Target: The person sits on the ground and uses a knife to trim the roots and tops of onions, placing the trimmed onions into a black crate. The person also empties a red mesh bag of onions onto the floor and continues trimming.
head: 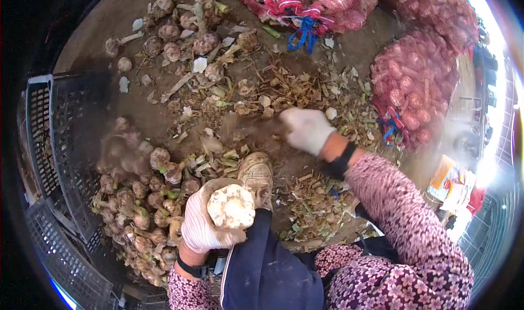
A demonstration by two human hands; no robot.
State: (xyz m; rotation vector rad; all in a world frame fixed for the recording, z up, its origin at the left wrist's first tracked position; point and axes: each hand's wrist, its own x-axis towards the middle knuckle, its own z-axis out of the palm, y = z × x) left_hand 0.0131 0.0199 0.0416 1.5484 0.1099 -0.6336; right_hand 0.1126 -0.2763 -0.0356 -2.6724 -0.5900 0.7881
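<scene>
A large pale garlic bulb (pixel 231 207) rests in my left hand (pixel 203 222), which wears a whitish glove and has its fingers curled around the bulb above my knee. My right hand (pixel 306 130), also in a white glove, is blurred by motion over the littered ground, to the right of the left hand and farther forward. Its fingers are curled, and a dark blurred shape reaches left from them; what it is cannot be made out. Beside my left hand lies a heap of garlic bulbs (pixel 141 222) with cut stems.
Pink mesh sacks of bulbs, one tied with blue cord (pixel 413 85), lie at the right and top. Black plastic crates (pixel 77 154) stand at the left. Loose bulbs (pixel 206 44) and dry skins (pixel 294 85) cover the ground around my shoe (pixel 256 175). Colourful packets (pixel 446 183) lie far right.
</scene>
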